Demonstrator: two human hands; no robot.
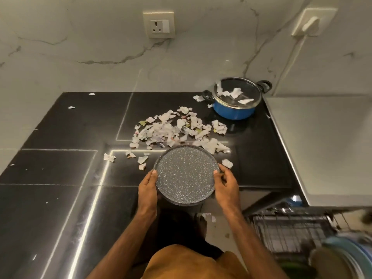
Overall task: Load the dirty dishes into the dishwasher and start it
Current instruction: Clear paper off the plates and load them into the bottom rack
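Left hand (148, 186), right hand (226, 185) gripping plate (186, 174), scraps (234, 93) atop blue pot (233, 112)

I'm looking into a home kitchen. A black stone counter (60, 178) runs under a marble-look wall (100, 57) with a socket (158, 25) and, further right, a plug (311, 25) in another. A blue lidded pot (233, 111) stands at the back of the counter, and a plate (186, 174) is held over its front edge. Lower right, below the counter, a wire dishwasher rack (285, 232) shows, with blurred dishes (346, 256) just beside it.

Round grey speckled plate (186, 175), empty, held level above black counter edge
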